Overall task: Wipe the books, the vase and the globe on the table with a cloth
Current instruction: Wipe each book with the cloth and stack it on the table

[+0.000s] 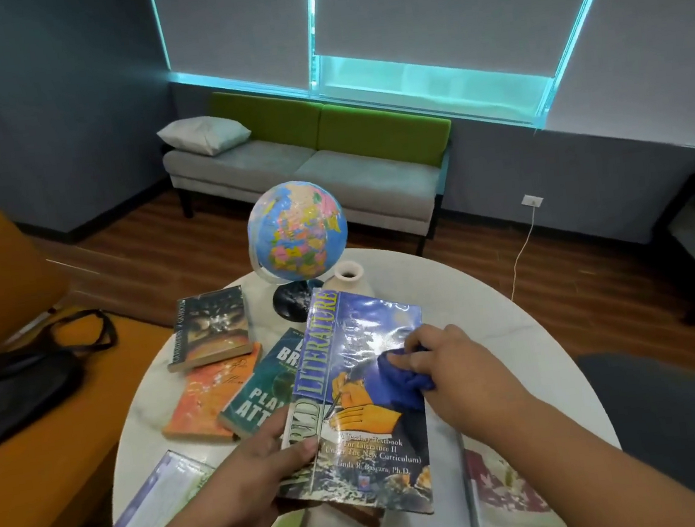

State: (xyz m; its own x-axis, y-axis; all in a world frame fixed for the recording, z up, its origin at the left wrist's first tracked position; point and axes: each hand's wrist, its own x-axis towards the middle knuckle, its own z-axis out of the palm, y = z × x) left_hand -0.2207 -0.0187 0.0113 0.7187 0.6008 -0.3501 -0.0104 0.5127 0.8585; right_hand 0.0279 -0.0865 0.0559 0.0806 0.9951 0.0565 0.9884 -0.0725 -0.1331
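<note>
Literature book (370, 442) held over white round table (470, 288) (green sofa (326, 166) behind).

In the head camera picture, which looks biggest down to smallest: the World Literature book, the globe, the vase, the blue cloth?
1. World Literature book, nearest the camera.
2. globe.
3. vase and blue cloth: both partly hidden, unranked.

The vase (347, 272) shows only its neck above the blue book (364, 391), which also covers half the teal book (260, 386) title and most of a brown book (362, 519). The cloth (400, 376) lies largely under the right hand (448, 364). The floral book (507, 500) runs off the bottom edge.
</note>
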